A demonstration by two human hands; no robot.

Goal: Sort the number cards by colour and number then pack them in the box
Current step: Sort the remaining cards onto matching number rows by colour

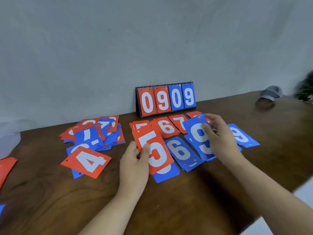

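Left hand (135, 160): yours is bare, from the fingertips at the grip back to the wrist
Left thumb (146, 149): at the grip, it shows a short rounded nail
Left forearm (115, 206): behind the grip, bare all the way to the view's bottom edge
Right hand (218, 134): bare as well; nails at the grip too blurred to tell
Right forearm (264, 189): behind the grip, your arm is bare to the lower right corner

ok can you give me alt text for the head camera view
A person's left hand holds a red 5 card and the right hand a blue 9 card above sorted red and blue number cards on a wooden table. An unsorted pile lies left; a flip scoreboard reading 0909 stands behind.
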